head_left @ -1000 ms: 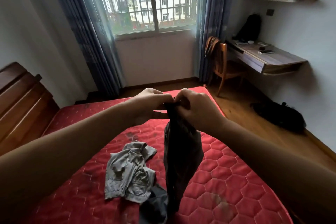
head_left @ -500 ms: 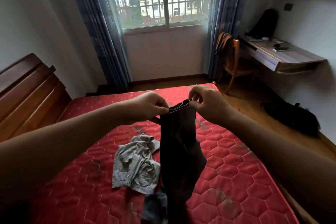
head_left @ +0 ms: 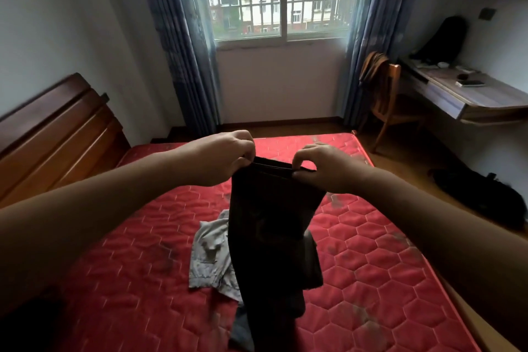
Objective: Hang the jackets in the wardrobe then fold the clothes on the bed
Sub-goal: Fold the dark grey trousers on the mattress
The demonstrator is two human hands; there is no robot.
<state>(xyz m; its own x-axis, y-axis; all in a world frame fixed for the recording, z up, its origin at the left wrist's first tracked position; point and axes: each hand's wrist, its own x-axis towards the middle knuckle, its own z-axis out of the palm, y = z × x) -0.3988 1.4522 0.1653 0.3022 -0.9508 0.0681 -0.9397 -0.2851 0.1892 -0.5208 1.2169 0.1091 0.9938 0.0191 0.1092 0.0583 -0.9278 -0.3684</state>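
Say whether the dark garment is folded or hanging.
Hanging. The dark garment drapes from its top edge, pinched by left hand and right hand.

Dark garment (head_left: 271, 226) hangs above bed (head_left: 371, 251); grey garment (head_left: 210, 260) lies crumpled.

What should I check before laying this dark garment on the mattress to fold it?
1. Left hand pinches the top edge of the dark garment: ok.
2. Right hand pinches the other corner: ok.
3. Top edge straight between the hands: ok.
4. Garment hangs untwisted: cannot tell, its lower part is dark and bunched.
5. Lower end apart from the grey garment: cannot tell, it overlaps it in view.
6. Bare mattress on the right to lay it on: ok.
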